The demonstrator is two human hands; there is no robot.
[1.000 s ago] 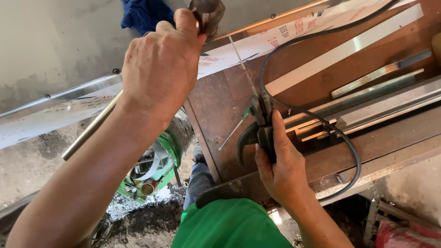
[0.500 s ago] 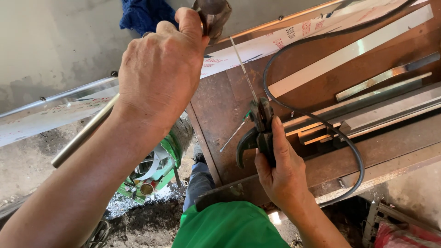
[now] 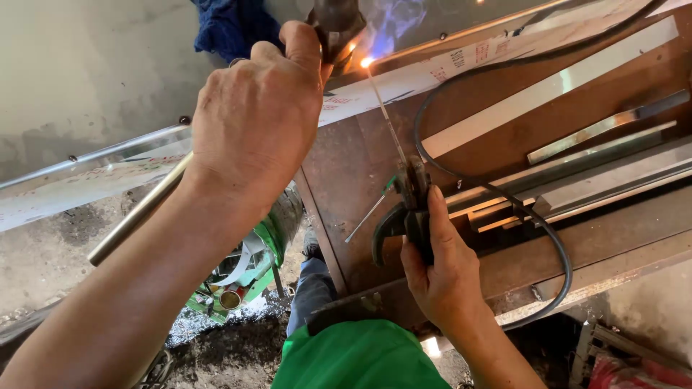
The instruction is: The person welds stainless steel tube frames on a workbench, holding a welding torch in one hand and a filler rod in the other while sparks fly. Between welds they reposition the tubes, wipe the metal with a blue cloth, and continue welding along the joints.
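Rusty steel workbench point(image 3: 360, 166), grey concrete wall point(image 3: 86, 65), left hand point(image 3: 252, 122) gripping metal tube point(image 3: 137, 212), right hand point(image 3: 443, 274) clutching electrode holder point(image 3: 411, 209)

Left hand point(image 3: 256, 119) up top, gripping a tool point(image 3: 335, 21) behind the workbench point(image 3: 360, 173) edge. Right hand point(image 3: 443, 270) nearer, right of it, on the electrode holder point(image 3: 407, 209) — rod point(image 3: 386, 108) reaching back to the spark point(image 3: 366, 63). Cable point(image 3: 548, 238) loops right, over metal strips point(image 3: 577, 173). Pipe point(image 3: 137, 212) under left wrist.

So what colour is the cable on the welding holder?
Black cable, seen in the head view.
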